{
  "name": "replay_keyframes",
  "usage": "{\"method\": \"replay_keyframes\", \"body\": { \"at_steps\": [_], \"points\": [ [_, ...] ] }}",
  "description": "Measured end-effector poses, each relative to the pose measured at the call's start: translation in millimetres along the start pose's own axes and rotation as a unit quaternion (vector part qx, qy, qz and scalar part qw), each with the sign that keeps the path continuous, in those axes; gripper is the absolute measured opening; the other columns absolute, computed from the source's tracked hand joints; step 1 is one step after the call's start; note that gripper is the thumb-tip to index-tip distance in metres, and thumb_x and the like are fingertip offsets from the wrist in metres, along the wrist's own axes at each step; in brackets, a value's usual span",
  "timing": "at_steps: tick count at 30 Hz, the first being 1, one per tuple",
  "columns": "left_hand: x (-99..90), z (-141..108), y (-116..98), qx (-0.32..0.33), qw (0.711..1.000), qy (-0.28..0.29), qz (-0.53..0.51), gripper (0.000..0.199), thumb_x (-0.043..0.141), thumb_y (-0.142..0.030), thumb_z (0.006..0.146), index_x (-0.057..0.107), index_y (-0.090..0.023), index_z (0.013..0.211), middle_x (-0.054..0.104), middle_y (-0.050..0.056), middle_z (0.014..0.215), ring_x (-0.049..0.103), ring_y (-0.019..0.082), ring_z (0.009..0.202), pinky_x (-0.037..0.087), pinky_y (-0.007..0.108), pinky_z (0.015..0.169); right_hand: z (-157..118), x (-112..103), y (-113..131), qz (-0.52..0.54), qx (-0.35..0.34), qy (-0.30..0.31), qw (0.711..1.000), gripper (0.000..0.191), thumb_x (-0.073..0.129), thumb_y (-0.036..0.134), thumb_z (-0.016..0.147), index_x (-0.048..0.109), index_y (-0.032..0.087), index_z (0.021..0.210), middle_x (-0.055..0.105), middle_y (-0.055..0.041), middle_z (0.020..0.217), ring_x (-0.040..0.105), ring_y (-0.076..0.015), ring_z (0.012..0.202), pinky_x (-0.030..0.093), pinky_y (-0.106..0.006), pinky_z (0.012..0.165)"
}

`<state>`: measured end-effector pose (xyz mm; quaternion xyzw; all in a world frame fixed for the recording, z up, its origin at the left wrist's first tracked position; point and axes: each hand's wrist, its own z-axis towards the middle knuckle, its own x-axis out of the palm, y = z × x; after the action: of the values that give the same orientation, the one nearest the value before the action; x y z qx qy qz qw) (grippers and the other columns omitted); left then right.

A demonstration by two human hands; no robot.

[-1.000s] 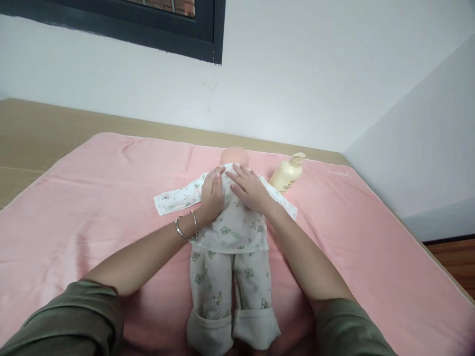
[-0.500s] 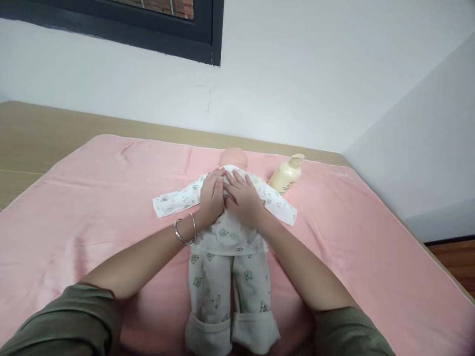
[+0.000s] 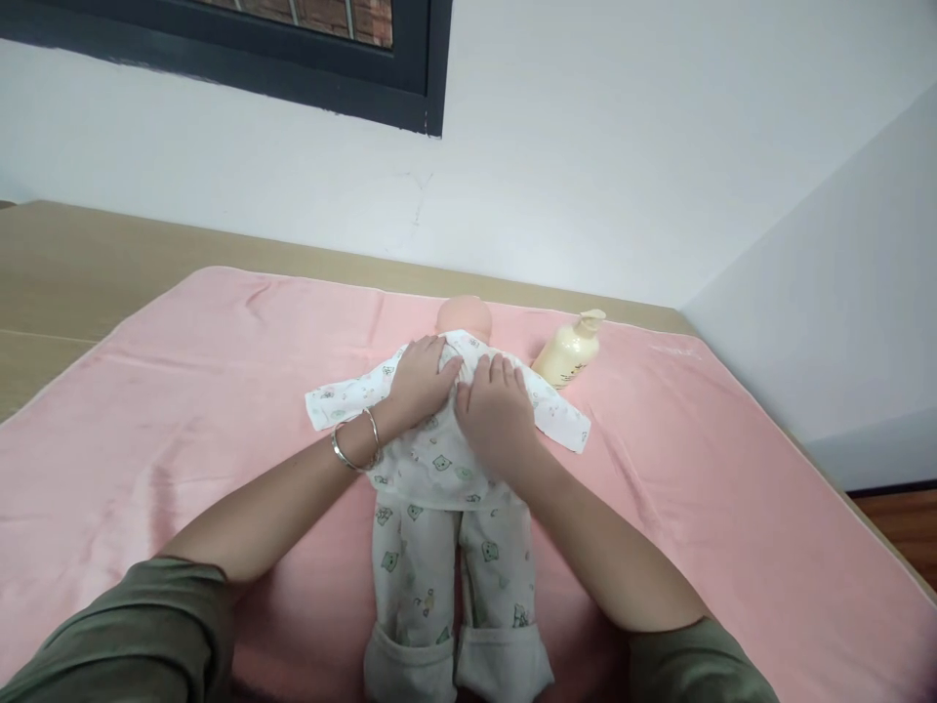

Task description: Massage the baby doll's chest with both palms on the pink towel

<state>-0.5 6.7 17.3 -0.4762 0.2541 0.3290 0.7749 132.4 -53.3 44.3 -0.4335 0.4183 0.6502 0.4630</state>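
A baby doll point(image 3: 466, 317) lies face down on a pink mat point(image 3: 241, 391), its head toward the wall. It wears a white printed top point(image 3: 439, 461) and matching trousers point(image 3: 490, 557) with turned-up cuffs. Over the left of its upper back rests my left hand point(image 3: 425, 376), laid flat with the thumb out; a silver bangle point(image 3: 355, 444) circles that wrist. Beside it, my right hand point(image 3: 499, 405) lies on the right of the back, fingers stretched forward on the cloth. The doll's sleeves spread out to both sides.
A cream pump bottle point(image 3: 569, 350) lies tilted near the doll's right sleeve. Beyond the mat runs a wooden surface point(image 3: 95, 239) up to the white wall point(image 3: 571, 146), with a dark window frame point(image 3: 431, 68) above. A second wall stands to the right.
My hands have moved apart on the doll's back. The right one has slid outward and slightly down, away from the left thumb. Doll and bottle lie as before.
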Motion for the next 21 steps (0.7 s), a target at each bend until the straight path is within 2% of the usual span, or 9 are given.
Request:
{"method": "replay_keyframes", "body": {
  "at_steps": [2, 4, 7, 10, 13, 15, 17, 19, 21],
  "points": [
    [-6.4, 3.5, -0.8, 0.011, 1.0, 0.022, 0.009, 0.032, 0.037, -0.032, 0.095, 0.064, -0.016, 0.103, 0.071, 0.017, 0.108, 0.065, 0.031, 0.104, 0.05, 0.051, 0.1, -3.7, 3.1, 4.3, 0.013, -0.046, -0.021, 0.999, 0.059, 0.031, 0.028, 0.102, 0.042, -0.007, 0.148, 0.044, -0.0315, 0.155, 0.038, -0.0384, 0.149, 0.028, -0.056, 0.124],
    [-8.4, -1.9, -7.0, 0.033, 0.998, 0.021, 0.047, 0.033, 0.034, -0.027, 0.096, 0.064, -0.014, 0.102, 0.07, 0.018, 0.104, 0.064, 0.032, 0.104, 0.05, 0.051, 0.1, 6.6, 7.1, -3.4, 0.051, -0.067, -0.016, 0.996, 0.058, 0.028, 0.024, 0.101, 0.043, -0.006, 0.147, 0.045, -0.0278, 0.156, 0.037, -0.0356, 0.151, 0.029, -0.051, 0.125],
    [-4.6, -21.9, -21.6, 0.088, 0.99, -0.009, 0.109, 0.037, 0.035, -0.023, 0.096, 0.063, -0.006, 0.114, 0.066, 0.024, 0.116, 0.06, 0.036, 0.119, 0.045, 0.053, 0.107, 37.0, 10.9, -28.8, 0.102, -0.017, 0.026, 0.994, 0.058, 0.03, 0.029, 0.101, 0.047, -0.005, 0.145, 0.047, -0.026, 0.155, 0.04, -0.0345, 0.149, 0.031, -0.049, 0.124],
    [0.0, -35.2, -29.4, 0.129, 0.984, -0.023, 0.125, 0.042, 0.039, -0.02, 0.094, 0.057, 0.0, 0.127, 0.059, 0.028, 0.134, 0.051, 0.038, 0.134, 0.039, 0.055, 0.114, 56.9, 10.6, -45.3, 0.098, 0.019, 0.066, 0.993, 0.063, 0.035, 0.037, 0.101, 0.045, -0.005, 0.146, 0.043, -0.0271, 0.157, 0.038, -0.0363, 0.149, 0.032, -0.05, 0.123],
    [-1.8, -26.3, -22.2, 0.133, 0.986, -0.001, 0.101, 0.032, 0.038, -0.017, 0.093, 0.064, -0.007, 0.109, 0.065, 0.024, 0.121, 0.057, 0.035, 0.125, 0.04, 0.055, 0.113, 47.6, 8.0, -37.0, 0.053, -0.015, 0.049, 0.997, 0.061, 0.032, 0.034, 0.102, 0.048, -0.009, 0.142, 0.049, -0.0311, 0.151, 0.043, -0.0381, 0.145, 0.032, -0.052, 0.122],
    [-6.2, -13.0, -12.8, 0.098, 0.992, 0.017, 0.083, 0.027, 0.038, -0.019, 0.093, 0.065, -0.014, 0.092, 0.069, 0.018, 0.103, 0.063, 0.032, 0.107, 0.048, 0.053, 0.104, 30.3, 6.1, -22.5, 0.018, -0.046, 0.016, 0.999, 0.06, 0.03, 0.03, 0.102, 0.047, -0.012, 0.141, 0.053, -0.0339, 0.145, 0.047, -0.0392, 0.141, 0.033, -0.053, 0.121],
    [-10.5, -3.0, -5.9, 0.054, 0.995, 0.03, 0.074, 0.025, 0.039, -0.023, 0.093, 0.063, -0.018, 0.085, 0.068, 0.014, 0.089, 0.063, 0.03, 0.092, 0.053, 0.051, 0.093, 14.5, 4.6, -9.7, -0.004, -0.057, -0.017, 0.998, 0.061, 0.03, 0.03, 0.102, 0.044, -0.013, 0.142, 0.054, -0.0348, 0.143, 0.048, -0.0397, 0.139, 0.035, -0.053, 0.119],
    [-12.3, -2.0, -5.4, 0.05, 0.995, 0.038, 0.081, 0.027, 0.038, -0.023, 0.093, 0.063, -0.018, 0.083, 0.067, 0.016, 0.088, 0.063, 0.032, 0.094, 0.052, 0.053, 0.093, 8.5, 3.6, -5.5, -0.01, -0.063, -0.027, 0.998, 0.058, 0.031, 0.028, 0.101, 0.046, -0.01, 0.142, 0.054, -0.0326, 0.144, 0.048, -0.0388, 0.139, 0.037, -0.053, 0.118],
    [-10.7, -10.4, -11.2, 0.08, 0.992, 0.037, 0.086, 0.029, 0.037, -0.022, 0.092, 0.065, -0.014, 0.088, 0.068, 0.021, 0.099, 0.062, 0.036, 0.108, 0.047, 0.058, 0.101, 15.5, 3.3, -12.5, 0.008, -0.086, 0.003, 0.996, 0.05, 0.031, 0.023, 0.1, 0.057, -0.002, 0.133, 0.06, -0.0275, 0.139, 0.051, -0.036, 0.136, 0.037, -0.051, 0.118]
  ]
}}
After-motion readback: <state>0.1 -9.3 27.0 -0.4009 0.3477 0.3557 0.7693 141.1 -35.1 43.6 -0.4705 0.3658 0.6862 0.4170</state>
